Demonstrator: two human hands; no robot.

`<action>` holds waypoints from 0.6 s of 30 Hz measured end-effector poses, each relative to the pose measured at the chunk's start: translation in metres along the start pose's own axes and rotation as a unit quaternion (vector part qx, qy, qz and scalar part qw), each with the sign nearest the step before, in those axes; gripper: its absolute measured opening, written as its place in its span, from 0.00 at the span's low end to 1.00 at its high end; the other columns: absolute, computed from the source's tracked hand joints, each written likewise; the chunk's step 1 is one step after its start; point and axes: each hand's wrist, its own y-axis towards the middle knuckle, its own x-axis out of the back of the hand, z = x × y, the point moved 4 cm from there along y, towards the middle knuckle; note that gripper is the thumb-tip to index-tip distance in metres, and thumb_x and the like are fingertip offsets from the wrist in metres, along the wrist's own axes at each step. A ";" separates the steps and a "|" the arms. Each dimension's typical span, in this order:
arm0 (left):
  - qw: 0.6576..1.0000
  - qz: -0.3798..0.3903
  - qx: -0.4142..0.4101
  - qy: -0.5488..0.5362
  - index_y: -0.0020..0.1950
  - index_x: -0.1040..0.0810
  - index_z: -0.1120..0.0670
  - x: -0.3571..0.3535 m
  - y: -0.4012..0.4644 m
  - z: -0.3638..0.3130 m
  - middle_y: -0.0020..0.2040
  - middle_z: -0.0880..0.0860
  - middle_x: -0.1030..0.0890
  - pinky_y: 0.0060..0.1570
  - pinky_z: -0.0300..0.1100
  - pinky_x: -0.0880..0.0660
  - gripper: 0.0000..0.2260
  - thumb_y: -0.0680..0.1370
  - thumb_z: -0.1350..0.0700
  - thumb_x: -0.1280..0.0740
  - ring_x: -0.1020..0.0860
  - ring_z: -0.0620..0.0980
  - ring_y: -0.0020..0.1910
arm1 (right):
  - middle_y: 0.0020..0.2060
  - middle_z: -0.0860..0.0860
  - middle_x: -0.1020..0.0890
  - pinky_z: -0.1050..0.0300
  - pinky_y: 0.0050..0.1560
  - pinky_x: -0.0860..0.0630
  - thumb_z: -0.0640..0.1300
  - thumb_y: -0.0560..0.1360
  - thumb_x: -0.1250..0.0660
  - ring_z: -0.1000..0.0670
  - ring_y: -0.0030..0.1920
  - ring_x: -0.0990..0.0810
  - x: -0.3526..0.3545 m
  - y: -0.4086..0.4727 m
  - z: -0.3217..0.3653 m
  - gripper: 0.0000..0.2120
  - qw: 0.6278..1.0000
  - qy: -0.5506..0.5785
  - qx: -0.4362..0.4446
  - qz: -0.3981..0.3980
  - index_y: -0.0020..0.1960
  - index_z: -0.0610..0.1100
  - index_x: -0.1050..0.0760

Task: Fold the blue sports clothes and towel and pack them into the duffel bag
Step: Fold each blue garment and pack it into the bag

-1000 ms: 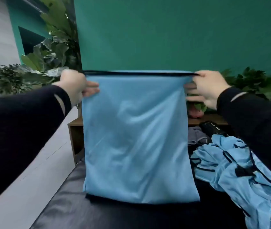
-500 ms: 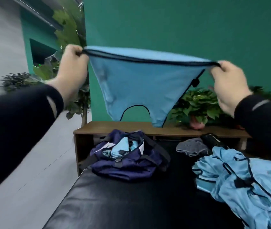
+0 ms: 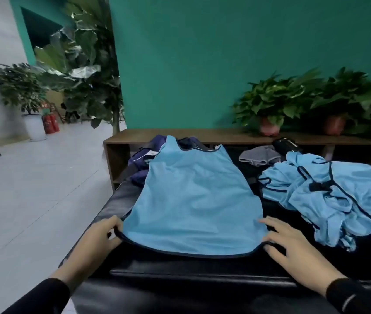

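I saw a light blue vest (image 3: 193,200) with dark trim, a navy duffel bag (image 3: 138,164), a black bench (image 3: 180,270).

Teal wall (image 3: 202,64), pale tiled floor (image 3: 32,189), wooden shelf (image 3: 202,134), seemingly real potted plants (image 3: 275,103).

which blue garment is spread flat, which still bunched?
The blue vest between both hands lies spread flat at the centre; the blue pile to its right is crumpled, untouched.

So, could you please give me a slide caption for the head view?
Both hands, left hand and right hand, spread a blue vest flat on the black bench.
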 end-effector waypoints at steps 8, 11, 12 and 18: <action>0.993 -0.004 -0.076 0.095 0.59 0.17 0.47 -0.010 0.012 0.014 0.67 0.50 0.26 0.64 0.54 0.27 0.27 0.68 0.72 0.29 0.28 0.52 0.67 | 0.64 0.73 0.28 0.74 0.63 0.38 0.44 0.79 0.32 0.70 0.64 0.31 -0.001 0.001 0.000 0.17 0.998 0.031 -0.054 0.029 0.60 0.65 0.26; 0.992 0.013 -0.091 0.083 0.52 0.16 0.44 -0.011 0.011 0.012 0.68 0.44 0.24 0.65 0.54 0.26 0.23 0.70 0.72 0.29 0.27 0.51 0.68 | 0.64 0.70 0.26 0.66 0.66 0.37 0.44 0.80 0.33 0.65 0.66 0.29 -0.001 0.003 -0.001 0.13 0.996 0.033 -0.083 0.009 0.58 0.62 0.23; 0.993 0.005 -0.095 0.073 0.51 0.16 0.44 -0.011 0.011 0.012 0.67 0.44 0.24 0.66 0.53 0.27 0.22 0.71 0.71 0.28 0.26 0.49 0.67 | 0.63 0.68 0.25 0.63 0.67 0.35 0.45 0.81 0.34 0.62 0.66 0.28 -0.001 0.003 -0.001 0.12 0.995 0.037 -0.094 -0.003 0.59 0.61 0.22; 0.992 -0.004 -0.117 -0.039 0.47 0.17 0.45 0.001 -0.006 -0.017 0.62 0.36 0.20 0.67 0.38 0.30 0.15 0.75 0.66 0.30 0.26 0.34 0.64 | 0.67 0.62 0.25 0.62 0.68 0.37 0.45 0.81 0.34 0.61 0.70 0.31 0.011 -0.011 0.008 0.14 0.979 0.141 -0.130 -0.069 0.61 0.61 0.20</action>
